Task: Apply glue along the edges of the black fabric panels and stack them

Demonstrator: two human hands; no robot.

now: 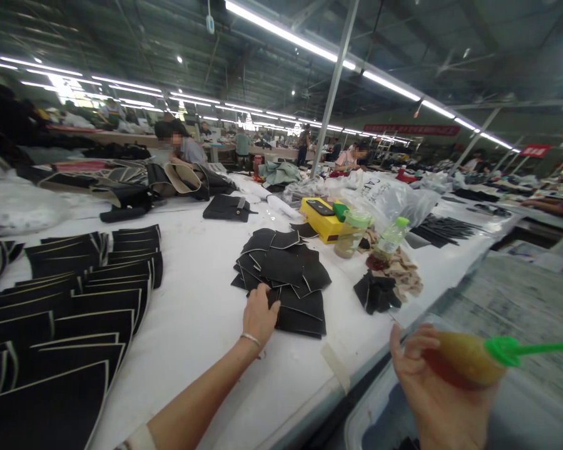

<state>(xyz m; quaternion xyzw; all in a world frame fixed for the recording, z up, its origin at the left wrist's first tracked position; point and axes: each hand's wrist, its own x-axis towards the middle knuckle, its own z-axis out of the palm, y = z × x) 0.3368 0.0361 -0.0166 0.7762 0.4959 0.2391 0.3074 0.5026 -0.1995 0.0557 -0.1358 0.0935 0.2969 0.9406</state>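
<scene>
My left hand reaches onto a loose pile of black leather-like pieces with pale cut edges. Its thumb and fingers are closed at the edge of a black panel at the near side of the pile; part of the grip is hidden. At the lower right, my right hand holds a squeeze bottle of amber liquid, tilted on its side. The bottle's green cap and long nozzle point right. Rows of overlapping black panels lie on the left.
On the white table stand a yellow box with a phone on it, a plastic cup and a green-capped bottle. Crumpled cloth and plastic bags lie nearby. A bin sits below the edge. Several people work farther back.
</scene>
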